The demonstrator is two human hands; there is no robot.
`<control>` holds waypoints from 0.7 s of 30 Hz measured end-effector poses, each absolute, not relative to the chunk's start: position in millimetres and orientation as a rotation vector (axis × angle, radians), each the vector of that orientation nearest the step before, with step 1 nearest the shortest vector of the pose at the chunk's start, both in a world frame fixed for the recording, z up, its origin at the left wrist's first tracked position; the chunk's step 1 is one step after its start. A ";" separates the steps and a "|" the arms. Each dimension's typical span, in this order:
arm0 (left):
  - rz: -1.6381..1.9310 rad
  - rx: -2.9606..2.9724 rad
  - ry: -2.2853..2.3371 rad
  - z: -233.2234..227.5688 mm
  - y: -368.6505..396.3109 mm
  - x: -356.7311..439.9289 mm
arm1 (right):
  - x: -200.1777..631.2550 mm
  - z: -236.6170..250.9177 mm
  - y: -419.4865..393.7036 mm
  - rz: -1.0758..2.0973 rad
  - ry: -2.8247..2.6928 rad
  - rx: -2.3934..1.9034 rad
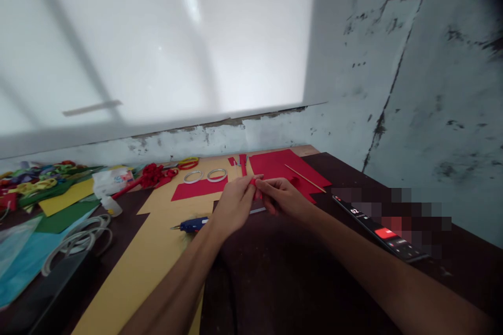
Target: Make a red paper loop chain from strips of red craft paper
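Observation:
My left hand and my right hand meet above the dark table, fingers pinched together on a small red piece, seemingly paper or felt. Most of it is hidden by my fingers. A blue tool with a pointed metal tip, like a glue gun, lies left of my left wrist. Beyond my hands are a red sheet and a thin wooden stick lying across it. Two tape rolls rest on a smaller red sheet.
Scissors, a red ribbon flower, a small white bottle and a coiled cable lie to the left. Tan paper covers part of the table. At right lies a phone; a wall stands behind.

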State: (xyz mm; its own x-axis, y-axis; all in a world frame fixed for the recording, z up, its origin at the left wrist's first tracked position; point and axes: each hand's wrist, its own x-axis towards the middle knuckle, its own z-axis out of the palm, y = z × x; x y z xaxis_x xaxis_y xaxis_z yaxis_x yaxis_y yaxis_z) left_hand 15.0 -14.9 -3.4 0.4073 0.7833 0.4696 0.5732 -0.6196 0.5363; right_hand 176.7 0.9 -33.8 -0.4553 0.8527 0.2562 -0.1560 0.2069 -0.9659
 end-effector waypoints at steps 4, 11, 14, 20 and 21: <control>1.041 2.324 1.202 -1.7 -14.6 16.0 | 178.4 -29.3 -0.9 1.310 -1.601 -0.799; 1.049 2.483 1.416 -6.0 -12.1 11.4 | 183.5 -18.3 -5.7 1.239 -1.596 -0.847; 1.027 2.585 1.477 -6.8 -12.8 10.5 | 183.6 -19.3 -5.2 1.247 -1.618 -0.882; 0.784 2.831 1.429 -6.3 -10.3 7.7 | 182.0 -21.9 -4.6 1.283 -1.667 -0.924; 0.764 2.845 1.428 -7.2 -9.4 7.2 | 181.7 -22.5 -4.2 1.289 -1.668 -0.915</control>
